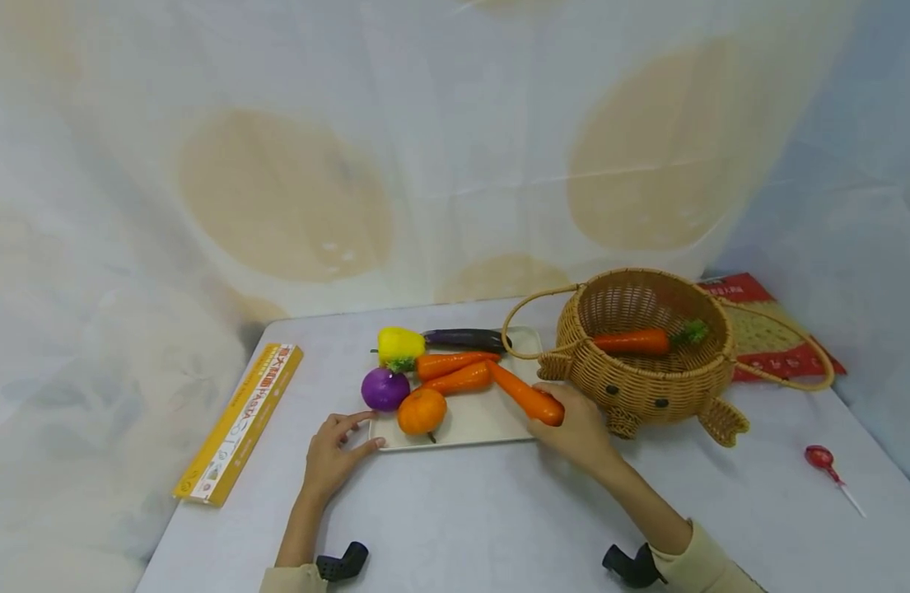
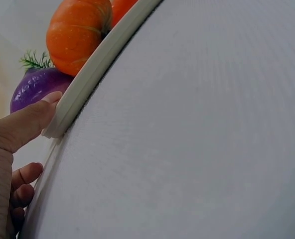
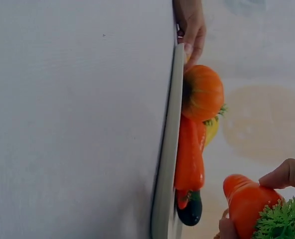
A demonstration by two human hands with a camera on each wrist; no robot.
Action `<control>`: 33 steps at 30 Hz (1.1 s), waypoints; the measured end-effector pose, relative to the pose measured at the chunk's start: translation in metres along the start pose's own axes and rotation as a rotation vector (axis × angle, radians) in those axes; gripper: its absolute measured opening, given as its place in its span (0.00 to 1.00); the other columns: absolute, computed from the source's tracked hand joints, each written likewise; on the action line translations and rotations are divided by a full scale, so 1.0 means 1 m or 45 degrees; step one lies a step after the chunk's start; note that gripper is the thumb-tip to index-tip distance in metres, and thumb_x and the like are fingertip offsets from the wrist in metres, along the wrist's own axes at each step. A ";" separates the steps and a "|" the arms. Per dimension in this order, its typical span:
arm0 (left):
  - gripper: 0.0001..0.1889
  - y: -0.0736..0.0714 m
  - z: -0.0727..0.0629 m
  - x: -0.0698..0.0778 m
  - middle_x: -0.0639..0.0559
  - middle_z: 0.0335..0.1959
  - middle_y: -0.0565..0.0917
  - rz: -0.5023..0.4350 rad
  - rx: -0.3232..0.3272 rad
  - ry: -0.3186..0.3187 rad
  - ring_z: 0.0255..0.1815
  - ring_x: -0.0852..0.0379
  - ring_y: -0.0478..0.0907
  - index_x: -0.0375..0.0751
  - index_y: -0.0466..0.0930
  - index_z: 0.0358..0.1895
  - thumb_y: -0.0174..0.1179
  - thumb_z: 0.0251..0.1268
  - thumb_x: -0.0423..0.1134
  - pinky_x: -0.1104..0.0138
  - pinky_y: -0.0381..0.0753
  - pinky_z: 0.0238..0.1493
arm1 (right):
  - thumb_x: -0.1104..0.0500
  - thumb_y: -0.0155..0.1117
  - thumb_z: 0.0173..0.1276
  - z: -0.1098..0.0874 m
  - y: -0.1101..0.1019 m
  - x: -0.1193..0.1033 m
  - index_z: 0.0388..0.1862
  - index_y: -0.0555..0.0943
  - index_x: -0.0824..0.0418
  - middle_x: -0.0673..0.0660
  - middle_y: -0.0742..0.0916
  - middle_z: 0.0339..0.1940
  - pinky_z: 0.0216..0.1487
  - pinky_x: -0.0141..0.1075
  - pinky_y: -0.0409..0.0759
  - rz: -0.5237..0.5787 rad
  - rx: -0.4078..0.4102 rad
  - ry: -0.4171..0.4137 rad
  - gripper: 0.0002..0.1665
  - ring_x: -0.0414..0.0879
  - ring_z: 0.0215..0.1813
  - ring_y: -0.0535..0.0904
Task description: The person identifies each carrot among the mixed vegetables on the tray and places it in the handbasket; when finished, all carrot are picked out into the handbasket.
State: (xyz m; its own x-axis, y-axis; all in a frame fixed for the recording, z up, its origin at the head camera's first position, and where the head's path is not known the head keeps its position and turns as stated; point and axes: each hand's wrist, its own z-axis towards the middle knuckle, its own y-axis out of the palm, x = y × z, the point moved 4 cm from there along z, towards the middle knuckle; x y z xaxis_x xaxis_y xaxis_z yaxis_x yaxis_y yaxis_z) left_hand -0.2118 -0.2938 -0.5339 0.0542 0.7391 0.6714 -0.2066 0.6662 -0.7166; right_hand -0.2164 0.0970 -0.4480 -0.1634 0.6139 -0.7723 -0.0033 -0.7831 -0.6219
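Note:
My right hand [image 1: 576, 428] grips an orange carrot [image 1: 529, 395] over the right part of a cream tray [image 1: 484, 420]. Its green leafy top [image 3: 282, 221] shows in the right wrist view. At the tray's front left corner, my left hand [image 1: 332, 453] holds the rim between thumb and fingers; the thumb [image 2: 40, 112] lies at the edge. On the tray are a purple round vegetable [image 1: 385, 389], a small orange pumpkin [image 1: 422, 412], a yellow pepper [image 1: 400, 344], a dark eggplant [image 1: 465, 338] and two more carrots, one with leaves [image 1: 450, 364], one nearer [image 1: 458, 380].
Right of the tray stands a wicker basket [image 1: 662, 387] with looped handles and another carrot [image 1: 636, 342] inside. A red package [image 1: 766, 321] lies behind it. A red lollipop [image 1: 821, 459] is near the right edge, and a yellow pasta box [image 1: 240, 424] lies at left.

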 end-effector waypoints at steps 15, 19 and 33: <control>0.25 -0.002 -0.001 0.001 0.52 0.40 0.77 0.024 -0.030 -0.045 0.40 0.55 0.68 0.60 0.84 0.56 0.73 0.52 0.54 0.62 0.64 0.43 | 0.64 0.71 0.57 0.002 -0.037 -0.013 0.58 0.81 0.59 0.59 0.84 0.55 0.45 0.41 0.71 0.172 -0.160 -0.202 0.27 0.51 0.46 0.75; 0.25 -0.003 -0.002 0.002 0.52 0.40 0.77 0.025 -0.030 -0.042 0.40 0.55 0.68 0.59 0.84 0.56 0.74 0.52 0.54 0.62 0.64 0.42 | 0.64 0.71 0.58 0.006 -0.049 -0.016 0.59 0.81 0.57 0.60 0.83 0.58 0.46 0.42 0.73 0.186 -0.249 -0.253 0.27 0.51 0.48 0.75; 0.25 -0.001 -0.002 0.000 0.52 0.40 0.77 0.035 -0.033 -0.048 0.40 0.55 0.68 0.60 0.84 0.57 0.73 0.52 0.55 0.62 0.64 0.42 | 0.60 0.72 0.61 0.015 -0.091 -0.026 0.61 0.80 0.53 0.58 0.82 0.56 0.44 0.42 0.74 0.161 -0.405 -0.330 0.28 0.52 0.47 0.73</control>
State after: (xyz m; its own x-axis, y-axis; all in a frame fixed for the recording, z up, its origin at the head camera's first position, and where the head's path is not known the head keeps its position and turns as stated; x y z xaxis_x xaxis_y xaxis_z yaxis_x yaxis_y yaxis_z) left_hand -0.2101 -0.2940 -0.5338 0.0119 0.7529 0.6580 -0.1820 0.6487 -0.7390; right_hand -0.2271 0.1501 -0.3693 -0.3857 0.4383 -0.8118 0.3305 -0.7559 -0.5652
